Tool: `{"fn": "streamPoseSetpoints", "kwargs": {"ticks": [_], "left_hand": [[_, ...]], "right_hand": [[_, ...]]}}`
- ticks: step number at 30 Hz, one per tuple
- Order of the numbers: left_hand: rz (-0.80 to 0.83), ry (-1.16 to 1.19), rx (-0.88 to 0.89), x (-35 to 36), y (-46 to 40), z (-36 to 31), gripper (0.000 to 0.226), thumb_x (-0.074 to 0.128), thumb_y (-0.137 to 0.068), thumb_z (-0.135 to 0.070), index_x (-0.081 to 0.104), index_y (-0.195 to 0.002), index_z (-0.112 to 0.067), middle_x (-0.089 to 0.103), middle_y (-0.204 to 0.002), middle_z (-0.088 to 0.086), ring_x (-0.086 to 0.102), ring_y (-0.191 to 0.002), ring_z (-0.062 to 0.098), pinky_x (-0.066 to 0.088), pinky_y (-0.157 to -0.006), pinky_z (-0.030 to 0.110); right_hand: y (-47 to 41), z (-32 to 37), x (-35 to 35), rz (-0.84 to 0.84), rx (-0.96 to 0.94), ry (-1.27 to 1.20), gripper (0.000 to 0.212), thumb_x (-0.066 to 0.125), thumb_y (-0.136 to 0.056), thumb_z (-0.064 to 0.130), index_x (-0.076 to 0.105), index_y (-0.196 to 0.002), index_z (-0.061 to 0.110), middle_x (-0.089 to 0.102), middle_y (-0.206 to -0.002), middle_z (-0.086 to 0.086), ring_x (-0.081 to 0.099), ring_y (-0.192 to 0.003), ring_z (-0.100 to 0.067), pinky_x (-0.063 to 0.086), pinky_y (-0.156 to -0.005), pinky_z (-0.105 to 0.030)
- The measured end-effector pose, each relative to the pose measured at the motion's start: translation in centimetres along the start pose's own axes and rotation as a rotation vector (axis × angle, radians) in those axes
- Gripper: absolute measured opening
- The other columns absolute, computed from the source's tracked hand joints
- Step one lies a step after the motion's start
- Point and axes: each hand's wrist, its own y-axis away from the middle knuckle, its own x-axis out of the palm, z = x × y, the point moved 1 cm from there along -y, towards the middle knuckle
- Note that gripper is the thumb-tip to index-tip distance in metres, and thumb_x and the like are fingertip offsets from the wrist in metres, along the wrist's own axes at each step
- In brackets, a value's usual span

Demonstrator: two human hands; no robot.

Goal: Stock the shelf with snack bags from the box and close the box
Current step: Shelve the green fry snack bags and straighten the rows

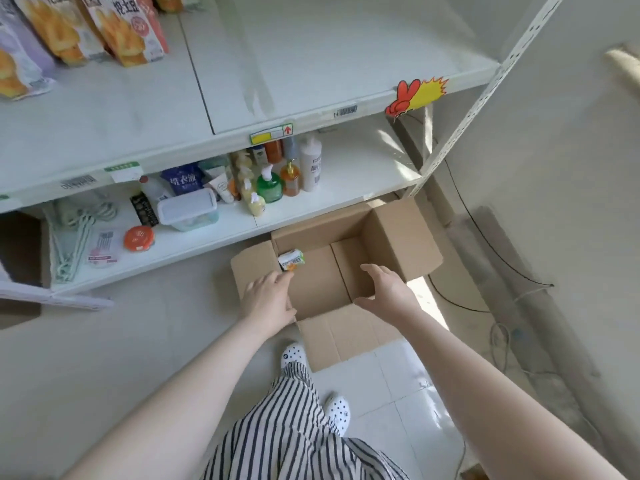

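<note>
Both hands over the open cardboard box (pixel 346 271), one snack bag (pixel 291 260) left inside.

I see my left hand (pixel 268 299) palm-down at the box's left wall, fingers loosely together, tips just beside the bag in the far-left corner; contact I can't tell. My right hand (pixel 386 289) hovers spread open, empty. Snack bags on the upper shelf (pixel 311 64) are cut off.

- The orange-and-white snack bags (pixel 117 32) on the upper white shelf are cut off by the top and left edges.
- The small green-and-white snack packet (pixel 291 260) in the open brown cardboard box (pixel 398 233) carries print too small to read.
- The left hand (pixel 268 299) hides part of the box's left wall.
- The dark brown object (pixel 19 251) at the left edge is cropped and unidentifiable.
</note>
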Motion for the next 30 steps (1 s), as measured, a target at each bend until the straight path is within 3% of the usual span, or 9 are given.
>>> {"fn": "streamPoseSetpoints", "kwargs": {"ticks": [6,12,19,23,28,30], "left_hand": [[0.082,0.129,-0.112,2.4,-6.8,0.6,0.069,0.064,-0.085,-0.031,0.033,-0.145,-0.02,0.043,-0.14,0.002,0.044,-0.128,0.023,0.037,-0.103,0.032],[0.082,0.203,-0.187,8.4,-17.8,1.8,0.065,0.065,-0.085,-0.026,0.035,-0.143,-0.021,0.044,-0.136,0.002,0.043,-0.128,0.022,0.039,-0.098,0.032],[0.032,0.209,-0.217,21.8,-32.5,5.6,0.067,0.069,-0.08,-0.017,0.04,-0.14,-0.015,0.042,-0.134,0.007,0.049,-0.121,0.029,0.047,-0.092,0.038],[0.001,0.079,-0.24,29.6,-39.7,8.4,0.062,0.069,-0.081,-0.022,0.043,-0.137,-0.014,0.048,-0.125,0.01,0.05,-0.116,0.03,0.043,-0.096,0.039],[-0.033,0.041,-0.387,35.8,-44.7,11.0,0.051,0.07,-0.083,-0.023,0.047,-0.127,-0.01,0.048,-0.126,0.011,0.046,-0.119,0.03,0.041,-0.092,0.038],[-0.061,0.057,-0.458,37.3,-46.2,11.9,0.047,0.07,-0.084,-0.021,0.049,-0.124,-0.009,0.049,-0.126,0.011,0.046,-0.119,0.03,0.041,-0.092,0.037]], "right_hand": [[-7.8,-0.9,0.2,0.093,-0.026,-0.012,0.07,0.066,-0.086,0.027,0.035,-0.149,0.02,0.045,-0.143,0.004,0.04,-0.134,-0.017,0.046,-0.094,-0.032],[-19.9,-4.3,4.2,0.164,-0.046,-0.021,0.074,0.07,-0.086,0.031,0.033,-0.149,0.02,0.044,-0.145,0.001,0.038,-0.136,-0.017,0.044,-0.099,-0.032],[-36.5,-9.5,17.5,0.208,-0.127,-0.06,0.073,0.074,-0.084,0.032,0.037,-0.146,0.018,0.05,-0.14,-0.004,0.05,-0.127,-0.024,0.045,-0.099,-0.036],[-44.8,-12.4,26.8,0.24,-0.162,-0.049,0.078,0.075,-0.083,0.036,0.035,-0.148,0.019,0.051,-0.14,-0.007,0.045,-0.131,-0.025,0.044,-0.101,-0.038],[-51.8,-13.2,34.5,0.262,-0.2,-0.118,0.08,0.076,-0.084,0.03,0.031,-0.149,0.019,0.041,-0.15,-0.003,0.039,-0.137,-0.02,0.036,-0.103,-0.029],[-53.9,-12.9,36.5,0.259,-0.204,-0.19,0.08,0.076,-0.083,0.027,0.032,-0.149,0.02,0.043,-0.148,-0.005,0.04,-0.136,-0.02,0.035,-0.097,-0.024]]}}
